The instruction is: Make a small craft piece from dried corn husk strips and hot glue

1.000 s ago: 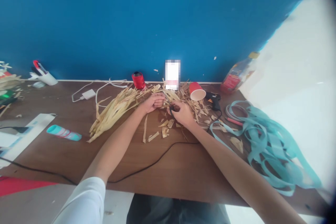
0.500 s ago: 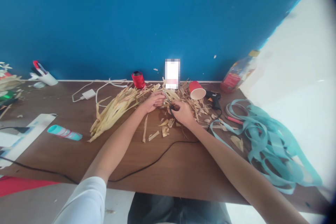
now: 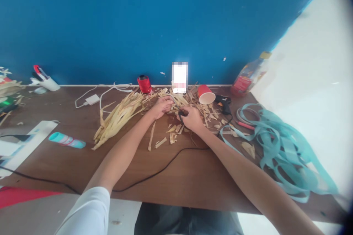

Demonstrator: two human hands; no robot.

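Note:
My right hand [image 3: 192,118] is closed on the black handles of a pair of scissors [image 3: 181,114], whose blades point up and left toward my other hand. My left hand [image 3: 162,106] is closed in a pinch just left of the blades; the small piece between its fingertips is too small to make out. Around and behind both hands lie dry corn husk scraps [image 3: 190,99]. Left of my left forearm rests a bundle of pale corn husks [image 3: 118,117].
A red spool of thread [image 3: 144,84], a tipped red paper cup [image 3: 206,94] and a black glue gun [image 3: 224,103] lie along the back. Teal ribbon [image 3: 278,147] is heaped at right beside a bottle [image 3: 246,77]. A black cable [image 3: 157,173] crosses the front; a power strip [image 3: 33,143] lies left.
The whole view has shifted very slightly. Both hands stay almost in place, with the scissors still in my right hand.

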